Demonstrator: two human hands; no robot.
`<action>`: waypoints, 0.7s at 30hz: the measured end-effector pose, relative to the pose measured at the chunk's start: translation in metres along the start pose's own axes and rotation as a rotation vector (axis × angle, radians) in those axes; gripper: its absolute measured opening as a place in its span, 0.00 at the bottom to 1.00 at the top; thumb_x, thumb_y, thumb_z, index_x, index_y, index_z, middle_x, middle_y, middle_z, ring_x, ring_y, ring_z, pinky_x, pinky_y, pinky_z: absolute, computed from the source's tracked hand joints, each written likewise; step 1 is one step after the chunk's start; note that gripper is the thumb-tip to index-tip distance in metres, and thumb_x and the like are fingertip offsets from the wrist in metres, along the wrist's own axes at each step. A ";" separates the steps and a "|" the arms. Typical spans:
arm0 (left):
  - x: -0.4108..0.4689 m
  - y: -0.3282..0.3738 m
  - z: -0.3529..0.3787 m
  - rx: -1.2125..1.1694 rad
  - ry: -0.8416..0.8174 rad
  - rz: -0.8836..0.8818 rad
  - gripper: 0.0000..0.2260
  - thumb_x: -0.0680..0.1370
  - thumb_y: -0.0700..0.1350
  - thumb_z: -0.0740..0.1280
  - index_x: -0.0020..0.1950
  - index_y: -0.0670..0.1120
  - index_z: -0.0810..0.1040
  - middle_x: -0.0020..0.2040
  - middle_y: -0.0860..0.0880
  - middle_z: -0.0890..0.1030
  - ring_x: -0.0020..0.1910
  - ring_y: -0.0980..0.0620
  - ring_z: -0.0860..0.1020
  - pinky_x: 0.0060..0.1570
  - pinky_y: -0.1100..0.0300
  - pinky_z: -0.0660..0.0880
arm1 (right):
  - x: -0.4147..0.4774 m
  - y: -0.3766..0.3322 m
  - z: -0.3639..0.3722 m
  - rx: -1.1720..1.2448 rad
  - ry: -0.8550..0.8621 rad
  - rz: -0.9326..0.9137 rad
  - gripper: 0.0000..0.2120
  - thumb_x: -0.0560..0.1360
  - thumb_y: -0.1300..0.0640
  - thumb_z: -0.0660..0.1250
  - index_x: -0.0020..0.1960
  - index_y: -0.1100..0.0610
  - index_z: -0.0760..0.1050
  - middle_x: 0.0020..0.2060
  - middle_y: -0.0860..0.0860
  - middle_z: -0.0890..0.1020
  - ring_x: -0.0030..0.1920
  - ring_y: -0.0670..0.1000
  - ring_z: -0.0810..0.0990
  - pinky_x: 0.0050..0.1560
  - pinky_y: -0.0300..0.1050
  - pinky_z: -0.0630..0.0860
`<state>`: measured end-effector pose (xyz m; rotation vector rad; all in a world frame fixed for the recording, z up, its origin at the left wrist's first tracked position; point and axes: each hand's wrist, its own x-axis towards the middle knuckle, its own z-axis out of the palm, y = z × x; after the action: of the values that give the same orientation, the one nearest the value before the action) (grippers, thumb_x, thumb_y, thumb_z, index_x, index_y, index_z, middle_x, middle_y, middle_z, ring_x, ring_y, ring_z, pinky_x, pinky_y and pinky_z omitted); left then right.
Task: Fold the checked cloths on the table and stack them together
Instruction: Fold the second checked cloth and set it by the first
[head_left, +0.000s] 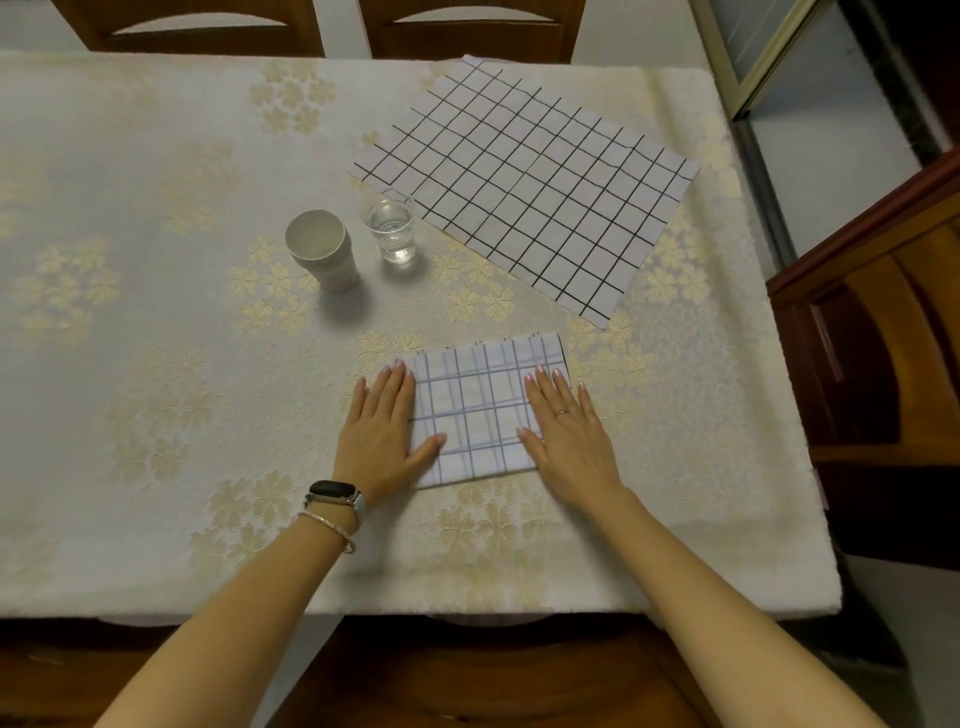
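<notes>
A folded white cloth with a faint blue-grey check (480, 410) lies near the table's front edge, right of centre. My left hand (387, 423) rests flat on its left edge, fingers spread, thumb on the fabric. My right hand (563, 423) lies flat on its right side, palm down, fingers apart. Neither hand grips anything. Farther back on the right, a larger white cloth with a bold black grid (524, 182) is spread out flat and turned at an angle.
A white paper cup (322, 249) and a clear glass of water (392, 226) stand side by side behind the folded cloth, the glass touching the spread cloth's near-left corner. The table wears a cream floral tablecloth (156, 312). Wooden chairs stand at the far edge and right.
</notes>
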<state>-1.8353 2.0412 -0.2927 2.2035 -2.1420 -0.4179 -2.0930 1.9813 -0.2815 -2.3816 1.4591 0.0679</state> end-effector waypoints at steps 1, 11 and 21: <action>0.004 0.001 -0.005 -0.034 0.023 -0.013 0.37 0.78 0.66 0.51 0.77 0.40 0.59 0.78 0.41 0.60 0.78 0.42 0.57 0.77 0.45 0.47 | -0.002 -0.002 -0.003 0.059 0.044 0.010 0.30 0.83 0.43 0.49 0.80 0.52 0.43 0.79 0.48 0.45 0.79 0.47 0.39 0.78 0.47 0.35; 0.057 -0.009 -0.034 -0.209 0.126 -0.081 0.18 0.75 0.48 0.72 0.61 0.42 0.76 0.58 0.40 0.77 0.53 0.41 0.74 0.53 0.47 0.73 | -0.062 -0.033 -0.030 1.151 0.366 0.711 0.17 0.78 0.61 0.67 0.64 0.52 0.69 0.64 0.53 0.72 0.55 0.46 0.76 0.43 0.26 0.74; 0.060 -0.012 -0.034 -0.224 0.074 -0.197 0.14 0.75 0.49 0.72 0.57 0.45 0.77 0.51 0.43 0.78 0.51 0.42 0.71 0.47 0.51 0.67 | -0.086 -0.049 -0.022 1.621 0.193 1.057 0.26 0.77 0.63 0.68 0.73 0.61 0.63 0.58 0.59 0.79 0.53 0.53 0.83 0.54 0.44 0.81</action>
<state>-1.8150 1.9773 -0.2719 2.2680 -1.7535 -0.5462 -2.0932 2.0680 -0.2294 -0.2872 1.6020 -0.7619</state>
